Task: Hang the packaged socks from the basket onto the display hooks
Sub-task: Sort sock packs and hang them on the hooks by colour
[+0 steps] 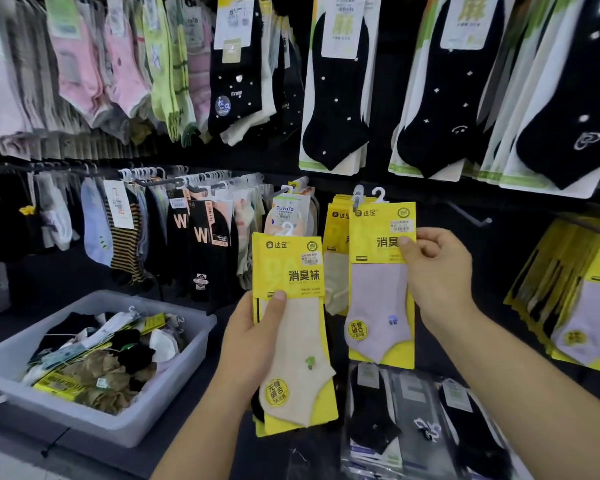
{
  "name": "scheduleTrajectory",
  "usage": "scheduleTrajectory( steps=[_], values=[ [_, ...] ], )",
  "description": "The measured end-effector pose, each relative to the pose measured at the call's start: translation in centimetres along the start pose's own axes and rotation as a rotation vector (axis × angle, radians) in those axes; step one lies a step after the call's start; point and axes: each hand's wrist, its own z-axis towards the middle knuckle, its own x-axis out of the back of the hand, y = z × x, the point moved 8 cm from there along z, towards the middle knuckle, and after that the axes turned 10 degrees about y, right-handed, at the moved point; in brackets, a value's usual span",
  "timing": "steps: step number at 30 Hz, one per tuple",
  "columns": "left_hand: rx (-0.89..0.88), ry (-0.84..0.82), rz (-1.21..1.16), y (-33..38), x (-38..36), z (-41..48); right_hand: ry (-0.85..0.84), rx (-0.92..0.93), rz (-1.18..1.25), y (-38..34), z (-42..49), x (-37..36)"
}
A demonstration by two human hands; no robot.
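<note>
My left hand [253,344] grips a small stack of yellow sock packs; the front one [297,327] holds a cream sock and has a white hanger on top. My right hand [437,271] pinches the yellow card of a pack with a lilac sock [381,285]. That pack's white hanger sits at the tip of a display hook [357,199], in front of more yellow packs hanging there. The grey basket [174,389] stands at the lower left, filled with several mixed sock packs.
Rows of hanging socks fill the dark wall above and to the left. A bare hook [471,216] juts out right of my right hand. More yellow packs [575,299] hang at the far right. Black sock packs [426,420] lie below the hands.
</note>
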Motion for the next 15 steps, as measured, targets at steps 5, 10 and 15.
scheduleTrajectory(
  steps=[5, 10, 15],
  values=[
    [0.063, -0.010, -0.060, -0.1, -0.2, -0.3, -0.091, 0.010, -0.081, 0.3, 0.1, -2.4],
    [0.193, -0.035, -0.170, -0.4, -1.3, -1.0, -0.096, -0.090, -0.082, 1.9, -0.1, -3.0],
    [0.149, -0.062, -0.178, -0.5, -2.2, -1.6, 0.040, -0.085, -0.142, 1.5, -0.9, -1.1]
  ],
)
